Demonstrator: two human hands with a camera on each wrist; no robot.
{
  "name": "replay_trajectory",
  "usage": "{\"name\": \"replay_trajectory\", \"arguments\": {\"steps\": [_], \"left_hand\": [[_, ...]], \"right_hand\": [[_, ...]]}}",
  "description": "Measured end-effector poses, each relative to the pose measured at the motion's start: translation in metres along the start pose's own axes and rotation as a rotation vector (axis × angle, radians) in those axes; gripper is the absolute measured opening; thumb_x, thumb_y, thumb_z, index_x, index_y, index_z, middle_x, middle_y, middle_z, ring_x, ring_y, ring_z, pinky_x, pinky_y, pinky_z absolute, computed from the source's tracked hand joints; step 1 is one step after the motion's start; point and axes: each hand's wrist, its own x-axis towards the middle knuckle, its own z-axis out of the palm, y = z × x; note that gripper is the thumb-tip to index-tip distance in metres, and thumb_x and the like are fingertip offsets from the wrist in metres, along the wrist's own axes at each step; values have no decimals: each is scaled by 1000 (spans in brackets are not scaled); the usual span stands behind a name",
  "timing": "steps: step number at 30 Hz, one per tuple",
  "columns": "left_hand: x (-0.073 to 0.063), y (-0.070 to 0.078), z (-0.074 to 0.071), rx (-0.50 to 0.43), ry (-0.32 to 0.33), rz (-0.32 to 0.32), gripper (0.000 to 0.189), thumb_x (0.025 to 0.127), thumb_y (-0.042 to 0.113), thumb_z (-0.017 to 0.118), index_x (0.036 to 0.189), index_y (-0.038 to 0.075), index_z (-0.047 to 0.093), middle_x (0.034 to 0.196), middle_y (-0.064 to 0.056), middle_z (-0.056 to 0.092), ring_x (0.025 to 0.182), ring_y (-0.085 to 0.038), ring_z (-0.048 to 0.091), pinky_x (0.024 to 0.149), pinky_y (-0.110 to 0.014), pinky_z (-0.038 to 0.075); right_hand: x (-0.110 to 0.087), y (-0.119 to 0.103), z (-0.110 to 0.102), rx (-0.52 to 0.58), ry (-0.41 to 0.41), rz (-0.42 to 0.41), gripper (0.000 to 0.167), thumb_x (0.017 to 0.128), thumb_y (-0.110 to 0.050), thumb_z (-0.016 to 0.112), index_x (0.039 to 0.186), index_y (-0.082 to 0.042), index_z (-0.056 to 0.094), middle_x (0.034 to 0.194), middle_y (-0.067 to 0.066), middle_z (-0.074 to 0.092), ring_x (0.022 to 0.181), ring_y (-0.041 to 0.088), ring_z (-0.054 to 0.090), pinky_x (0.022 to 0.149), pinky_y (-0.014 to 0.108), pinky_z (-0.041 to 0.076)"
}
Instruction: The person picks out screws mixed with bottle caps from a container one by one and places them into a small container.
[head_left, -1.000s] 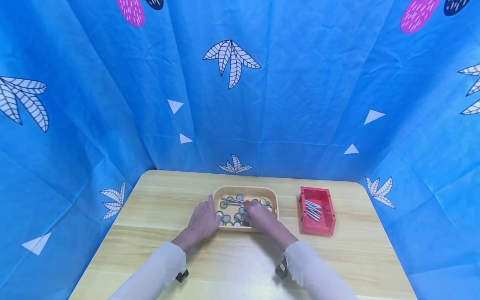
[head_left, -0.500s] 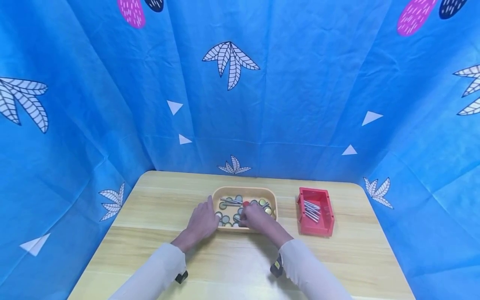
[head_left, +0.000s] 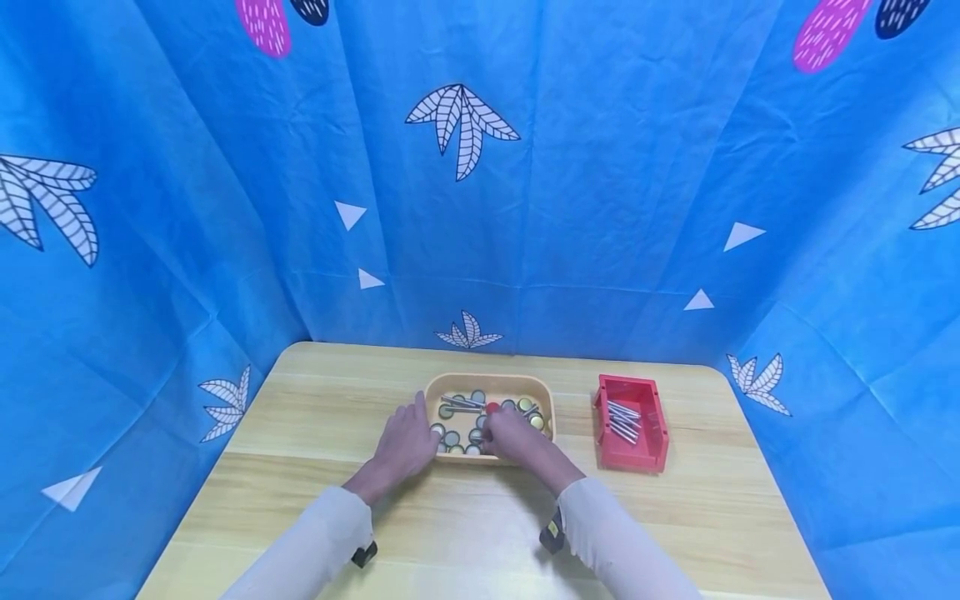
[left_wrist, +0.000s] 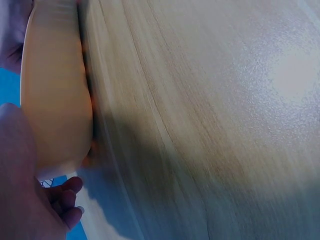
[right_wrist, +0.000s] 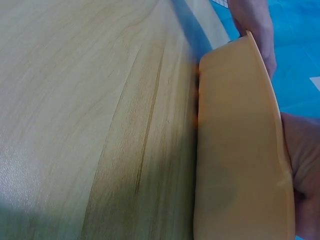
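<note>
A shallow tan tray (head_left: 546, 387) rests on the table, holding several round, cap-like discs (head_left: 452, 437) and thin metal rods (head_left: 463, 403). My left hand (head_left: 405, 437) grips its left end, thumb along the rim and fingers bent around the outside in the left wrist view. My right hand (head_left: 517, 435) reaches over the near wall into the tray. Its fingertips are down among the discs, beside a rod end and just below a red disc (head_left: 492, 408). The tray wall (right_wrist: 235, 140) hides those fingers in the right wrist view, so I cannot tell what they hold.
A red bin (head_left: 633, 460) with several metal rods (head_left: 624, 422) in it stands to the right of the tray. The wooden table (head_left: 465, 533) ends at the back against a blue patterned curtain (head_left: 600, 208).
My right hand has shifted slightly left inside the tray, and its forearm has moved left too. The left hand keeps its grip on the tray's end.
</note>
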Motion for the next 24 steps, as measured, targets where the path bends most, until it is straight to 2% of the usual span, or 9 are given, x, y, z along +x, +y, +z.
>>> {"name": "replay_trajectory", "arguments": {"steps": [6, 12, 15, 17, 20, 23, 24], "left_hand": [[0, 0, 0, 8, -6, -3, 80, 98, 30, 51, 160, -10, 20, 141, -29, 56, 126, -41, 55, 114, -57, 43], [0, -1, 0, 7, -5, -4, 80, 98, 30, 51, 160, -9, 20, 141, -29, 55, 126, -41, 55, 115, -57, 42], [1, -2, 2, 7, -5, 2, 81, 98, 30, 51, 160, -9, 19, 143, -29, 55, 127, -41, 54, 115, -57, 42], [0, -2, 2, 6, -8, 2, 81, 97, 30, 51, 160, -10, 19, 142, -29, 55, 126, -41, 55, 115, -57, 42], [0, -1, 2, -5, -21, -12, 82, 97, 31, 51, 161, -8, 18, 141, -29, 56, 126, -41, 55, 114, -57, 43], [0, 0, 1, -6, -27, -23, 82, 97, 31, 51, 162, -7, 18, 141, -28, 56, 126, -41, 55, 114, -57, 43], [0, 0, 0, -5, -30, -27, 82, 97, 31, 51, 162, -7, 18, 141, -28, 55, 127, -41, 55, 115, -56, 43]], "right_hand": [[1, 2, 1, 5, 2, -6, 25, 86, -20, 82, 66, -21, 68, 64, -11, 55, 63, 7, 45, 59, 20, 43], [1, 3, -4, -66, 4, -88, 23, 88, -19, 81, 69, -17, 69, 63, -11, 55, 58, 5, 44, 57, 19, 42], [0, 4, -8, -125, 19, -144, 17, 89, -20, 80, 76, -14, 72, 68, -7, 60, 60, 7, 51, 59, 20, 47], [-2, 6, -11, -183, 44, -177, 11, 91, -19, 79, 87, -10, 74, 75, -3, 66, 66, 10, 57, 63, 21, 52], [-7, 12, -14, -264, 100, -220, 15, 89, -13, 77, 101, -6, 73, 84, 2, 69, 74, 14, 62, 69, 25, 57], [-13, 21, -18, -314, 150, -237, 15, 84, -5, 75, 99, -6, 72, 84, 3, 67, 78, 16, 60, 73, 28, 57], [-15, 23, -20, -299, 152, -232, 14, 83, -4, 74, 97, -6, 72, 84, 3, 66, 79, 16, 59, 74, 29, 56]]}}
